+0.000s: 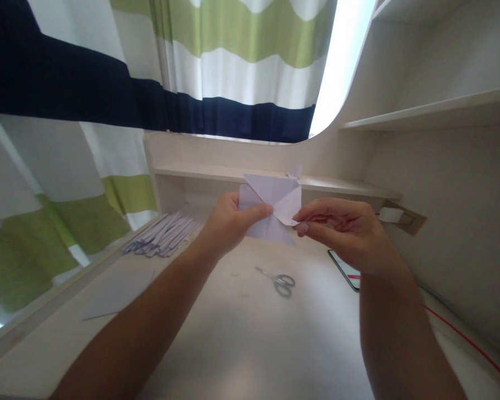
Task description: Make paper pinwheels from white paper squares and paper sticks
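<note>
A white paper pinwheel (pixel 281 189), cut into flaps that meet near its middle, is held up above the desk between both hands. My left hand (pixel 233 219) is closed on its left side, with the thumb pressed at the centre and the fingers hidden behind the paper. With thumb and forefinger, my right hand (pixel 337 225) pinches the lower right corner of one curved flap. Grey-handled scissors (pixel 281 283) lie on the desk below the paper, touched by neither hand.
At the left lies a pile of narrow folded paper strips (pixel 162 233), with flat white paper (pixel 116 291) nearer me. A phone (pixel 344 269) rests beside my right wrist. A red cable (pixel 462 328) runs along the right wall. Behind stands a low shelf (pixel 216 173) under a striped curtain (pixel 250 78).
</note>
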Demonstrator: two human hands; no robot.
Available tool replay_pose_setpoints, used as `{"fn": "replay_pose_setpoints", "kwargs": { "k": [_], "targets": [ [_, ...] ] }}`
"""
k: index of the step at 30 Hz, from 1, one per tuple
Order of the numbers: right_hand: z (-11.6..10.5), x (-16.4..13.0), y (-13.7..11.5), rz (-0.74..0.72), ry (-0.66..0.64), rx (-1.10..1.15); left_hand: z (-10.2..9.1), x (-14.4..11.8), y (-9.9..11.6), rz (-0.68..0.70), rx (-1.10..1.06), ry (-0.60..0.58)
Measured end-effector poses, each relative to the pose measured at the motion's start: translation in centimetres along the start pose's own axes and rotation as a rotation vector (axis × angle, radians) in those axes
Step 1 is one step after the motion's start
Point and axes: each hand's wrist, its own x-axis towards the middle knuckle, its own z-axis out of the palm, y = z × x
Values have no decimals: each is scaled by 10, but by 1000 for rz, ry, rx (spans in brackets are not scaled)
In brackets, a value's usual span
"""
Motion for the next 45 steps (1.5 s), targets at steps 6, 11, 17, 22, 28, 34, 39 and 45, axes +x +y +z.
{"fn": "replay_pose_setpoints", "kwargs": {
  "k": [6,11,17,22,28,34,39,45],
  "targets": [
    [10,3,-5,47,-5,141,2,-7,6,83,106,-28],
    [18,1,-1,86,-41,147,3,-15,10,100,109,-95],
    [21,0,1,55,11,130,2,-16,8,83,54,-118],
    [18,0,-4,74,-40,197,2,-12,5,75,21,-140],
    [14,1,-2,92,-63,196,3,-13,5,55,6,-167],
    [13,0,1,70,-34,186,3,-14,6,52,-16,-120],
    [13,0,0,75,-62,195,3,-13,4,79,13,-111],
    [14,0,2,90,-129,276,0,-11,2,140,71,-153]
  ]
}}
